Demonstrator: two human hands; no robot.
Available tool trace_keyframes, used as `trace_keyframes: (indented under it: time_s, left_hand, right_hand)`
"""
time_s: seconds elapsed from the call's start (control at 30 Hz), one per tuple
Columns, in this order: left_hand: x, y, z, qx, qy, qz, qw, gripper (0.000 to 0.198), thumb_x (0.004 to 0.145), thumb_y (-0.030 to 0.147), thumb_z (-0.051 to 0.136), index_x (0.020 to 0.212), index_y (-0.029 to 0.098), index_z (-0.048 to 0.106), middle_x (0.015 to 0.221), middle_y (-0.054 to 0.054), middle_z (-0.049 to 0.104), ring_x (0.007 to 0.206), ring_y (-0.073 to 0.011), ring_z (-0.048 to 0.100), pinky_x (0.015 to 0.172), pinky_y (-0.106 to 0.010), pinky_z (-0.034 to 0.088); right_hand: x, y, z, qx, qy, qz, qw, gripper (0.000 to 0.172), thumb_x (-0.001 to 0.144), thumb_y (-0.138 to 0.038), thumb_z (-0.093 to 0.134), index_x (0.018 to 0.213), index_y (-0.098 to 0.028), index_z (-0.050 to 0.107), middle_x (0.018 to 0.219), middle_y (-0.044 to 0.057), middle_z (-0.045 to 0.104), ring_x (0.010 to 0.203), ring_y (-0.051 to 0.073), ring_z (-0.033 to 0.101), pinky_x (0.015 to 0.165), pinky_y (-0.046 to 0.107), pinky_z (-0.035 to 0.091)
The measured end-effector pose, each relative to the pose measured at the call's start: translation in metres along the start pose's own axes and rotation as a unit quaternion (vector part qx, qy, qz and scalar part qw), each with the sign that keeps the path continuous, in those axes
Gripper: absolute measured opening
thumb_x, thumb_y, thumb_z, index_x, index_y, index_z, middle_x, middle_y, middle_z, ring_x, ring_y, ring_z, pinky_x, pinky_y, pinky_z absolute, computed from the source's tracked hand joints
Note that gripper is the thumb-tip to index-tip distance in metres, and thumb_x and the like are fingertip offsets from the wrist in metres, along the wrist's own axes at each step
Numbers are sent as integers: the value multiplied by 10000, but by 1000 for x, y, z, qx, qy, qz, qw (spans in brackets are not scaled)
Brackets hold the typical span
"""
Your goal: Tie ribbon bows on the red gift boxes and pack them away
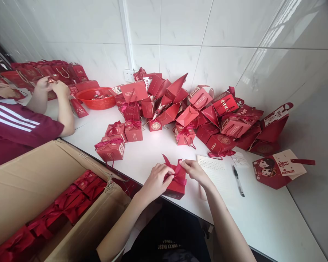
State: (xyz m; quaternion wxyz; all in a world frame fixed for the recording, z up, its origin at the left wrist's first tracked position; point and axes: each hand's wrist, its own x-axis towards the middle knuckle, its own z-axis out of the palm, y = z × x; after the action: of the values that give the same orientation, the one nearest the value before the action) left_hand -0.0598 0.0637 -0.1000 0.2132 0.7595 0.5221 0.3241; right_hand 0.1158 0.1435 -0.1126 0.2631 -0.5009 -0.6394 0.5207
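Note:
A small red gift box (176,187) sits at the near edge of the white table (262,214), with a red ribbon (177,171) across its top. My left hand (156,180) pinches the ribbon's left side. My right hand (192,170) pinches the ribbon on the right, fingers closed. Both hands rest against the box top.
A heap of red gift boxes (191,109) lies along the tiled wall. Tied boxes (111,147) stand at mid-left. An open cardboard carton (43,189) at the left holds finished boxes. A notepad (215,173), a pen (237,180) and a red card (278,169) lie right. Another person's hands (53,87) work beside a red bowl (97,98).

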Motion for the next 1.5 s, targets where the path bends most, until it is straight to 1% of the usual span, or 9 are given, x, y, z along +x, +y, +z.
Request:
trace_keyframes:
  time_s: [0.5,0.73,0.83,0.9,0.97,1.07,1.17,1.33,1.5]
  left_hand:
    - [2,1,-2,28,-8,8,1000,89,857,190,518,829,214,599,826,4,628,836,-173,504,808,-347,430]
    - [2,3,-4,30,-15,0,999,85,850,176,529,813,215,594,825,10,634,833,-169,507,816,-341,424]
    - [2,3,-3,30,-16,-3,999,89,854,177,525,811,213,594,826,9,631,838,-170,506,819,-345,422]
    - [2,2,-3,29,-13,-2,999,95,857,182,520,812,214,597,822,5,627,843,-173,508,818,-348,423]
    - [1,2,-2,29,-11,-1,1000,104,859,187,514,813,217,602,812,2,622,843,-175,509,815,-351,427]
    - [1,3,-2,28,-10,1,1000,103,855,183,517,811,217,603,815,0,621,837,-177,505,804,-350,432]
    - [1,3,-1,22,-4,0,1000,91,841,168,535,792,216,595,850,5,638,846,-181,507,807,-352,430]
    - [1,2,2,34,8,8,999,86,834,165,539,804,219,599,864,7,647,855,-182,517,803,-354,437]
    - [0,1,3,41,10,12,999,88,828,145,543,811,214,596,862,8,649,850,-177,518,805,-348,439]
  right_hand:
    - [8,0,8,55,33,15,998,391,680,-568,564,621,-192,473,468,-82,335,395,46,227,359,196,177]
    - [8,2,12,44,60,13,997,386,707,-565,544,600,-203,463,458,-80,339,371,52,243,357,205,200]
    - [8,2,10,24,78,-3,997,390,697,-575,551,607,-199,497,503,-51,424,389,73,315,370,223,257]
    - [7,0,8,10,112,-22,993,378,696,-570,560,698,-193,540,642,-5,531,475,107,426,442,255,358]
    - [4,-7,6,-15,171,-56,984,370,714,-545,561,820,-190,557,830,47,577,624,152,509,596,313,445]
    - [-3,-26,11,-116,213,-162,957,293,773,-463,546,889,-196,578,965,92,554,859,222,540,813,397,438]
    - [-5,-47,22,-221,154,-228,936,195,811,-371,546,856,-195,619,992,108,544,987,247,528,890,400,408]
    - [5,-57,34,-271,70,-149,949,179,824,-326,532,792,-183,635,900,91,623,864,220,589,802,345,427]
    - [9,-50,33,-246,43,-115,962,163,803,-246,496,689,-207,606,748,33,672,683,173,608,670,283,422]
